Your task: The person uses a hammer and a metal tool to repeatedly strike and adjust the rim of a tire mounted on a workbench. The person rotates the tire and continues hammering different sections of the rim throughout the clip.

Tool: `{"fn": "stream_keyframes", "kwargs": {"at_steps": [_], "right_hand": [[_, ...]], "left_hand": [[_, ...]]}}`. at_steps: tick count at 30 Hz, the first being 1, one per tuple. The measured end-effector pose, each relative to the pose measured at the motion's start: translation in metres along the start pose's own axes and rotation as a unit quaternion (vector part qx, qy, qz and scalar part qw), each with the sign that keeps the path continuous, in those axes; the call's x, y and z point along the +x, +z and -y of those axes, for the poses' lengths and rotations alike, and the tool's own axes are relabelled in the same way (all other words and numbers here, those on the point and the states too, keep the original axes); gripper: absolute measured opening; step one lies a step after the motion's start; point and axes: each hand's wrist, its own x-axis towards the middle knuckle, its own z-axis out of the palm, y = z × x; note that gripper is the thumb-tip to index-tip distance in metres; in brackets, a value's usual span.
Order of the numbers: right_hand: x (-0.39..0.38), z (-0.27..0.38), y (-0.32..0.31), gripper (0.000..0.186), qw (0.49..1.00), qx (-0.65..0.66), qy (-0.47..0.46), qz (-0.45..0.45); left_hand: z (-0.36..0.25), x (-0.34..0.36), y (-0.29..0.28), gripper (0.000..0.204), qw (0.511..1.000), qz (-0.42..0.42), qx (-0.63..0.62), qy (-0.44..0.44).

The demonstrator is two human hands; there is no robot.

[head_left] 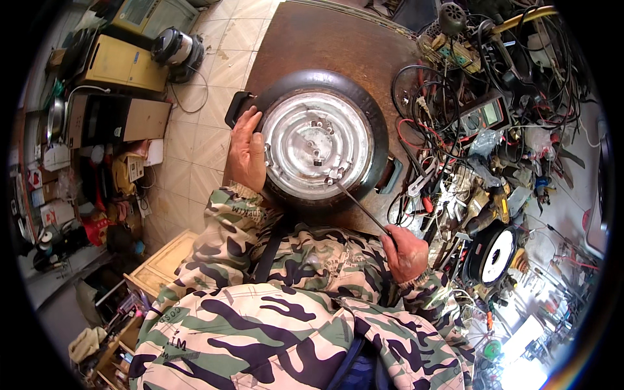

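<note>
A round black electric pan (374,123) lies bottom up in front of me, its silvery heating plate (292,130) showing ring-shaped ridges and small metal terminals. My left hand (247,153) grips the pan's left rim, fingers along the side and thumb by the plate's edge, just below a black side handle (238,108). To the lower right, my right hand (406,253) is closed around a long thin screwdriver (361,207), whose handle is mostly hidden in the palm. The screwdriver's tip reaches the terminals (335,175) at the plate's lower right edge; whether it touches them I cannot tell.
Under the pan is a worn brown tabletop (325,39). Tangled cables, a multimeter (484,117), pliers (422,182) and a black-and-white reel-like disc (498,255) crowd the right side. Boxes and a yellow cabinet (127,63) stand at left beyond the tiled floor (201,143).
</note>
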Motion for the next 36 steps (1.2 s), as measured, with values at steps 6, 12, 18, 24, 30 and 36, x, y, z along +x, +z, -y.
{"fn": "stream_keyframes", "kwargs": {"at_steps": [6,12,18,24,30,36], "right_hand": [[0.044,-0.028,-0.009,0.021,0.993,-0.024,-0.11,0.046],[0.107,-0.042,-0.047,0.022,0.965,-0.095,-0.195,0.144],[0.135,0.003,-0.073,0.029,0.936,-0.17,-0.231,0.205],[0.151,-0.03,-0.054,0.031,0.922,-0.171,-0.284,0.202],[0.139,0.011,-0.065,0.033,0.911,-0.256,-0.267,0.181],[0.114,0.056,-0.07,0.031,0.897,-0.326,-0.269,0.13]], "left_hand": [[0.003,-0.012,0.002,0.068,0.999,-0.043,0.008,0.022],[-0.014,-0.037,0.023,0.078,0.988,-0.104,0.096,0.058],[-0.015,-0.043,0.028,0.083,0.973,-0.136,0.173,0.071],[-0.016,-0.044,0.028,0.069,0.969,-0.143,0.191,0.062],[-0.017,-0.045,0.03,0.058,0.966,-0.15,0.201,0.058],[-0.023,-0.046,0.027,0.054,0.964,-0.146,0.214,0.053]]}}
